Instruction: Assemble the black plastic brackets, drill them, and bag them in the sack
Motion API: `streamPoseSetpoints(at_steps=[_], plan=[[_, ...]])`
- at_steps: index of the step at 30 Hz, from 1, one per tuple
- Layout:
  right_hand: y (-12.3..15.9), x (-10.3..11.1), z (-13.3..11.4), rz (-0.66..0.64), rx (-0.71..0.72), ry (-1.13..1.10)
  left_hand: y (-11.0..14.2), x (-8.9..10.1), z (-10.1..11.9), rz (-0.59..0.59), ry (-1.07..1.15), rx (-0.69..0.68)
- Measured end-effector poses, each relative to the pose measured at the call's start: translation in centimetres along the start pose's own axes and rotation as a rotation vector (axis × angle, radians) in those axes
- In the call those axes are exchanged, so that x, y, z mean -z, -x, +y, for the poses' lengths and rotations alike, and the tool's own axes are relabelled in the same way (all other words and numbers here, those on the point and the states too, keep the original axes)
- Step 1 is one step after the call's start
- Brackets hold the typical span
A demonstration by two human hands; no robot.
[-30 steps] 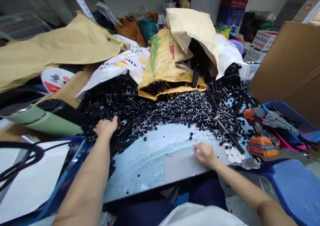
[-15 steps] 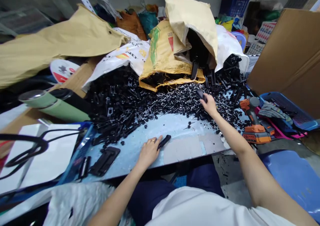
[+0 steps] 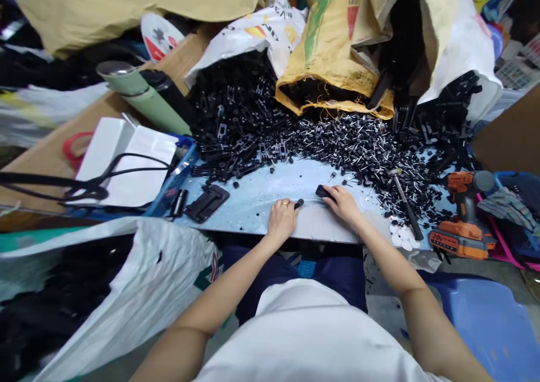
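Note:
My left hand (image 3: 282,220) is closed on a black plastic part, whose rounded end (image 3: 298,203) sticks out past the fingers toward the right. Close by on the right, my right hand (image 3: 341,203) grips another black plastic part (image 3: 323,191) between thumb and fingers, just above the blue tabletop (image 3: 248,202). The two parts are apart. Beyond the hands spreads a heap of small black pieces with metal pins (image 3: 358,143). To its left lies a pile of black frame-shaped plastic parts (image 3: 236,117).
A hammer (image 3: 407,205) and an orange cordless drill (image 3: 459,219) lie at the right. Open sacks (image 3: 329,50) stand at the back. On the left are a black tray-like part (image 3: 207,203), a green flask (image 3: 147,100) and a white sack (image 3: 169,264). A blue stool (image 3: 485,320) stands lower right.
My right hand has come back from the pin heap toward my left hand, carrying its black part. My left hand now hides more of its part. The view has tilted down and shifted left.

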State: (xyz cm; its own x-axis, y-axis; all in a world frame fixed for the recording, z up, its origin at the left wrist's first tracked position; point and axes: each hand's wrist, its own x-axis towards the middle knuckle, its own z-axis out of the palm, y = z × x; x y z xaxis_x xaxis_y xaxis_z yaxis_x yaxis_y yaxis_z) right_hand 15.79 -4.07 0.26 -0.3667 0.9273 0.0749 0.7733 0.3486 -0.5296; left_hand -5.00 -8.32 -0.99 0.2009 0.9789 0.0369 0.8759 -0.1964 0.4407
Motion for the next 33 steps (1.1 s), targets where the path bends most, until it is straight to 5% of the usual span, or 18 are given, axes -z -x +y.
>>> streamPoseSetpoints(at_steps=[6,11,21,25,28,33], plan=[[1.4,-2.8,-3.3,-0.080,-0.337,-0.826,0.2,0.0,0.3,0.076,0.500,-0.023],[1.5,-2.4,-4.6,-0.046,-0.478,-1.105,0.3,1.2,1.9,0.109,0.601,-0.111],[2.0,0.1,-3.3,-0.043,-0.268,-0.920,-0.2,1.9,3.0,0.123,0.618,-0.193],[2.1,1.2,-2.5,-0.059,-0.037,-0.698,0.1,1.9,3.2,0.155,0.596,-0.203],[2.3,1.8,-2.3,-0.023,0.103,-0.526,0.7,1.5,3.9,0.230,0.574,-0.199],[2.7,1.1,-3.6,0.096,0.131,-0.425,0.9,0.5,5.9,0.467,0.602,-0.134]])
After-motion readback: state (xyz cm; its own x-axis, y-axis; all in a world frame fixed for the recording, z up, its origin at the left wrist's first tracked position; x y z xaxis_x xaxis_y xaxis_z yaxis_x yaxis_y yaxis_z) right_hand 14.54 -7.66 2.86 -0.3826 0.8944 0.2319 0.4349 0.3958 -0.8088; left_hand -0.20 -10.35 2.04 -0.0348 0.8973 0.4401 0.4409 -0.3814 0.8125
